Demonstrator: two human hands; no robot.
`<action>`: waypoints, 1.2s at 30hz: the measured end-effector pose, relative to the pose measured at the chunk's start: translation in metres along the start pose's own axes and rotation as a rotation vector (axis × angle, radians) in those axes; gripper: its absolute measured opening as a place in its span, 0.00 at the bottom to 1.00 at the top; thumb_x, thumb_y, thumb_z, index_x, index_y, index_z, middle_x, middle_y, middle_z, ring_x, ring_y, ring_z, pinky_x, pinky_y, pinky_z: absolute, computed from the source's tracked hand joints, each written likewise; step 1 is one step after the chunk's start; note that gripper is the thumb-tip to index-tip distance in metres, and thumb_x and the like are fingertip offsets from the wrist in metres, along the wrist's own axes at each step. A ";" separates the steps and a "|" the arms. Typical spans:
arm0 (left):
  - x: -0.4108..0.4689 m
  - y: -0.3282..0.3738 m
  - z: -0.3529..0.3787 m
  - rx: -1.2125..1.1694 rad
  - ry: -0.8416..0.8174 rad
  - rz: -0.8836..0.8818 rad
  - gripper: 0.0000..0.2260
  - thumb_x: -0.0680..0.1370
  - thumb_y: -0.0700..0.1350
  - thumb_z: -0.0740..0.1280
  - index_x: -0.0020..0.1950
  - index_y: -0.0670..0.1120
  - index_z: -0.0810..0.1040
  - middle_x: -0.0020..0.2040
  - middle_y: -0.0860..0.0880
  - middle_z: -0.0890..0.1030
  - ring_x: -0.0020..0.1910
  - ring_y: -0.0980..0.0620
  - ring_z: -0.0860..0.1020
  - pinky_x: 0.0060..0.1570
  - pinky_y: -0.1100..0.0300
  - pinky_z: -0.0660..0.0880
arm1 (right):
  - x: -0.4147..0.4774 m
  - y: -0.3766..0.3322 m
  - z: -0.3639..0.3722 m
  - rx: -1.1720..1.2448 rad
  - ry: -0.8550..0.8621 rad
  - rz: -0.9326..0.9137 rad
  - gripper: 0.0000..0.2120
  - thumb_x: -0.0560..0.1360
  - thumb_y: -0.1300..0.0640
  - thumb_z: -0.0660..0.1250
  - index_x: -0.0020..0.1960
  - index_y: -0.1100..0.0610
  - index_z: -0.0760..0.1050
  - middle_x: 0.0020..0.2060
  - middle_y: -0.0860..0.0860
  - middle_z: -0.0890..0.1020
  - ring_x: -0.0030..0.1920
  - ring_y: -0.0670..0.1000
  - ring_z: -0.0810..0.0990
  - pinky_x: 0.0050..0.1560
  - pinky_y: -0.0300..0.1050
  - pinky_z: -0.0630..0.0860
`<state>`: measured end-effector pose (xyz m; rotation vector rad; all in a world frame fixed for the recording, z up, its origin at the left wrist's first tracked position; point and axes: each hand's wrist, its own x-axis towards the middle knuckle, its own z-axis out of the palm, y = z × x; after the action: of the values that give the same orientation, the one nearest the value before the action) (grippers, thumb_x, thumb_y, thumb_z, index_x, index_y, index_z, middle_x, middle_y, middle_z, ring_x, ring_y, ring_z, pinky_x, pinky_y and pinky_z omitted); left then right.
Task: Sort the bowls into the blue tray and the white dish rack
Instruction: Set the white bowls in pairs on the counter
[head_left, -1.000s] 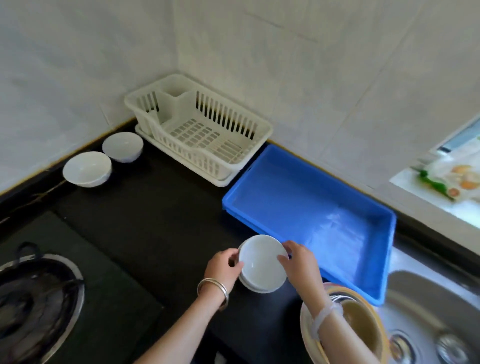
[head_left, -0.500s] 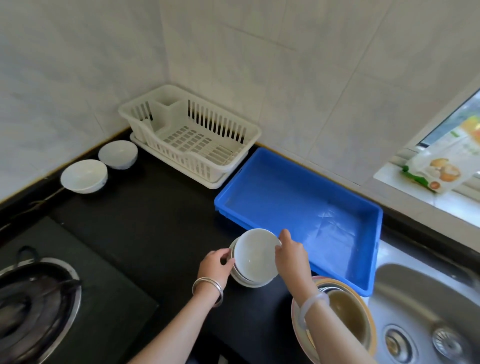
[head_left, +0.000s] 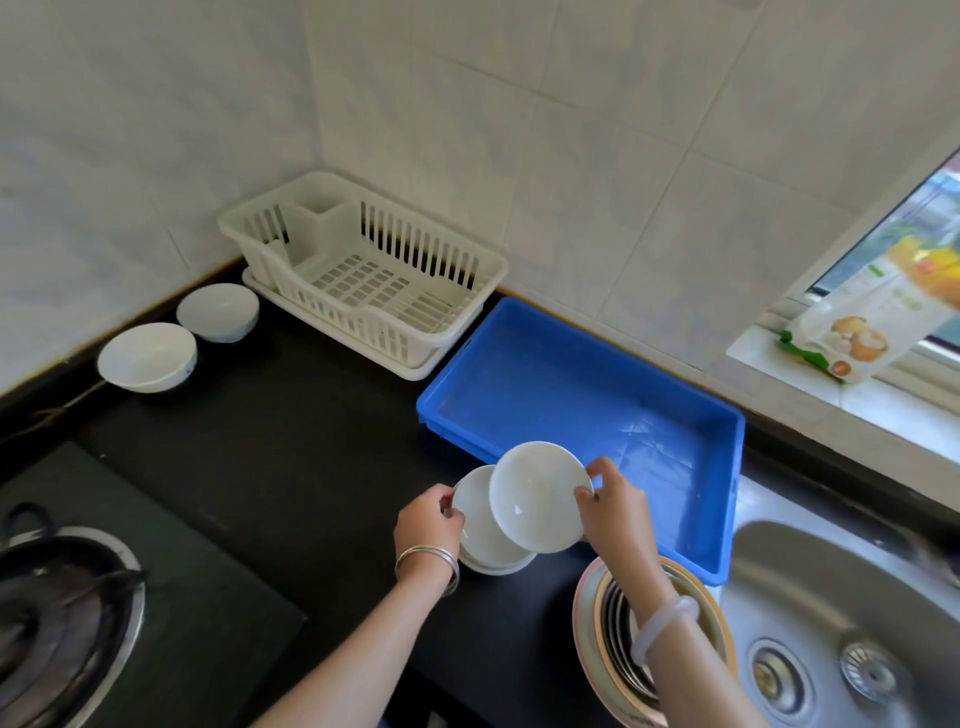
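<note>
Right hand (head_left: 615, 512) grip pinches tilted white bowl (head_left: 540, 496) over blue tray (head_left: 582, 384) near edge; left hand (head_left: 428, 525) grip holds bowl stack (head_left: 480, 530) on bench (head_left: 270, 447), stack count hidden. White dish rack (head_left: 363, 270) behind.

Hidden and cut-off parts
The lifted bowl (head_left: 540, 496) hides part of the bowl stack (head_left: 485, 540); the frame crops the sink (head_left: 841, 613) and wok (head_left: 57, 634).

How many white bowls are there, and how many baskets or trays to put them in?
White bowls on the counter by the wall: 2
White bowls in the hands: at least 2; lifted one, stack beneath
White dish rack: 1
Blue tray: 1
Total: at least 6
</note>
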<state>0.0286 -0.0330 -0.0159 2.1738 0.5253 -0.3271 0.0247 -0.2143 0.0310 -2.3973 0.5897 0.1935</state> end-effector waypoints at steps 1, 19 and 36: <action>0.001 0.001 -0.001 -0.007 -0.004 -0.002 0.09 0.75 0.40 0.65 0.53 0.49 0.78 0.51 0.50 0.82 0.48 0.52 0.78 0.42 0.62 0.72 | -0.001 -0.001 -0.001 0.023 -0.002 0.004 0.07 0.77 0.60 0.58 0.54 0.53 0.70 0.42 0.57 0.80 0.39 0.57 0.78 0.34 0.43 0.73; 0.061 -0.031 -0.123 -0.585 0.133 -0.170 0.08 0.72 0.34 0.67 0.45 0.46 0.79 0.43 0.48 0.81 0.43 0.48 0.81 0.33 0.60 0.78 | 0.039 -0.100 0.019 0.409 -0.144 -0.068 0.09 0.75 0.61 0.65 0.51 0.49 0.75 0.45 0.55 0.81 0.34 0.50 0.83 0.27 0.41 0.80; 0.162 -0.137 -0.219 -0.889 0.494 -0.470 0.08 0.71 0.32 0.67 0.46 0.43 0.77 0.48 0.41 0.79 0.43 0.41 0.80 0.44 0.54 0.78 | 0.107 -0.233 0.201 0.474 -0.457 0.122 0.09 0.75 0.66 0.64 0.53 0.56 0.69 0.56 0.57 0.72 0.52 0.58 0.77 0.24 0.43 0.79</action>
<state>0.1161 0.2580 -0.0445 1.2289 1.1979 0.1960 0.2295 0.0331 -0.0240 -1.7812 0.4959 0.5692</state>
